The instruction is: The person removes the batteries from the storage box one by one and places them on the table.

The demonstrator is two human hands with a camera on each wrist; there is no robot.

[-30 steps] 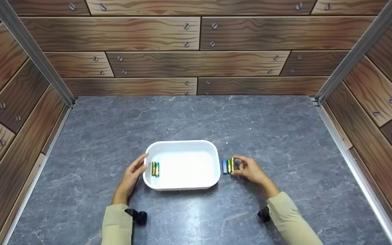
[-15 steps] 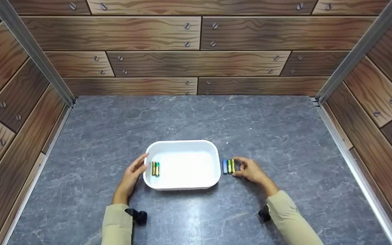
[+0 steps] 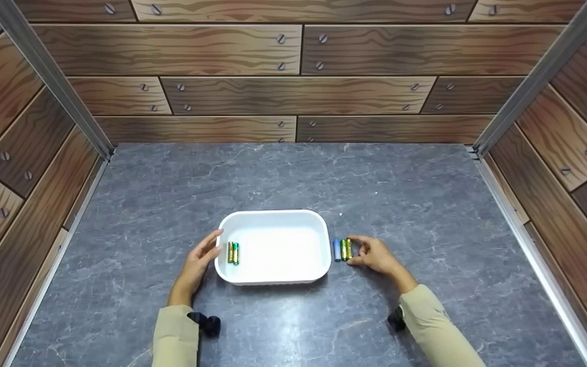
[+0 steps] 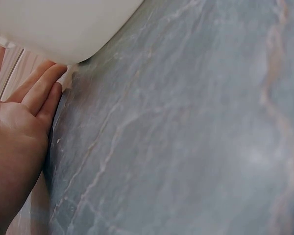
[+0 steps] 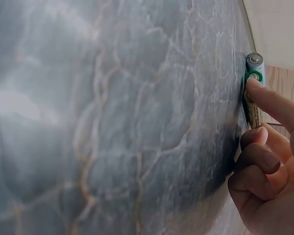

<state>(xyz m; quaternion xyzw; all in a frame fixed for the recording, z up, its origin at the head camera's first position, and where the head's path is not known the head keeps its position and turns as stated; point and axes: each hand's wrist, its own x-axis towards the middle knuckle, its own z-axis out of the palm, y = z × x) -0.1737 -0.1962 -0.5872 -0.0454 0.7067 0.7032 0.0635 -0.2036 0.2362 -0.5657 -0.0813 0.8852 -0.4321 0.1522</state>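
Observation:
A white plastic tub (image 3: pixel 273 279) stands on the tabletop, with two small gold-and-green batteries (image 3: pixel 233 253) lying side by side at its left end. My left hand (image 3: pixel 196 265) touches the tub's left wall and rim, its fingers fairly straight. Just outside the tub's right wall lie a blue battery (image 3: pixel 337 250) and a green-and-gold battery (image 3: pixel 344 250). Beside them, my right hand (image 3: pixel 375 255) pinches the ends of a gold battery (image 5: pixel 255 115) between thumb and forefinger. In the right wrist view the thumb covers part of the row, while the other fingers are curled.
Grey marble-patterned tabletop (image 3: pixel 293 178) surrounds the tub. Wood-patterned walls (image 3: pixel 293 97) with metal corner rails (image 3: pixel 49 76) stand at the back and both sides. A tiny white speck (image 3: pixel 340 214) lies behind the batteries.

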